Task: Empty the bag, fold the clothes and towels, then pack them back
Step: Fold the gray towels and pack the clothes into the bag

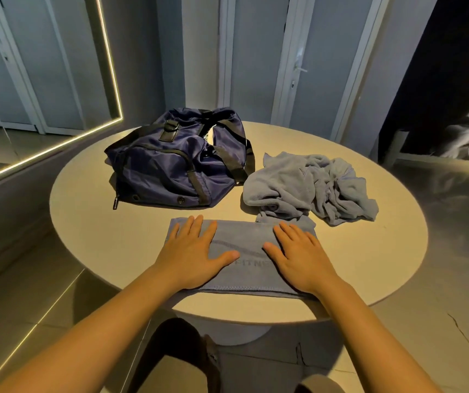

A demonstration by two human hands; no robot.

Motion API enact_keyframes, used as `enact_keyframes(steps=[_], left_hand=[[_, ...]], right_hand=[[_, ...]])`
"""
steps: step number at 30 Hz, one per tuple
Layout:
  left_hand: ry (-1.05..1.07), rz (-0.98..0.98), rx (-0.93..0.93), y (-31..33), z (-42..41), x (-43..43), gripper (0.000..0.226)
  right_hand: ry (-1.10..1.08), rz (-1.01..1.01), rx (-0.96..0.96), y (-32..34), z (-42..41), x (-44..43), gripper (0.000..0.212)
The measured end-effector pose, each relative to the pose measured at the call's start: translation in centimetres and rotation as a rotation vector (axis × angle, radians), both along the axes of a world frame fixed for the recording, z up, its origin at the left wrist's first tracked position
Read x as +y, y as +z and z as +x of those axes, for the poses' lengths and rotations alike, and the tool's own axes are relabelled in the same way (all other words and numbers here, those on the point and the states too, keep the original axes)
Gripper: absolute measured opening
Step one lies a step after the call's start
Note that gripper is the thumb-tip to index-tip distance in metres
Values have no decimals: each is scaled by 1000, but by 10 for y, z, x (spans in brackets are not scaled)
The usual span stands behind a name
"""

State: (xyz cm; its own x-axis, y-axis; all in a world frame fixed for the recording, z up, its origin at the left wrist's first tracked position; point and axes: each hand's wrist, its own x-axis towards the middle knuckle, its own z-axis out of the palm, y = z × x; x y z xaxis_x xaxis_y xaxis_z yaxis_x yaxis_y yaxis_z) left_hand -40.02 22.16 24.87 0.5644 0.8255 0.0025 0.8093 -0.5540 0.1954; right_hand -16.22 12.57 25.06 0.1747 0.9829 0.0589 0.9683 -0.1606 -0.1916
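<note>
— Our left hand [196, 253] and right hand [298, 256] lie flat, fingers straight, pressing the folded towel [244, 236] at lower centre.
— If we slide unevenly, its fold could skew. The crumpled towel [307, 185] waits centre right, the bag [176, 165] above, left of centre.

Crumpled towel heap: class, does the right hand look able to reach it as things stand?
Probably yes. The right hand lies flat on the folded towel, and the crumpled heap sits just beyond it with nothing between.
</note>
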Motion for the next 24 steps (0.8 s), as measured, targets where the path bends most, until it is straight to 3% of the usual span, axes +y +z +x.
enact_keyframes(steps=[4,10,13,15,21,24], left_hand=[[72,-13,35,-1,0,-6,92],[62,229,19,32,30,11,42],[-157,131,-67,44,76,13,53],[-230,80,-53,44,106,14,53],[-352,149,44,54,163,20,48],[-372,-41,91,62,181,17,54]], right_hand=[[-141,17,37,-11,15,-17,73],[-146,204,263,-13,24,-31,54],[-172,328,454,-10,23,-32,43],[-189,362,578,-10,24,-34,50],[-210,432,766,-13,34,-39,56],[-211,461,805,-15,35,-40,55]])
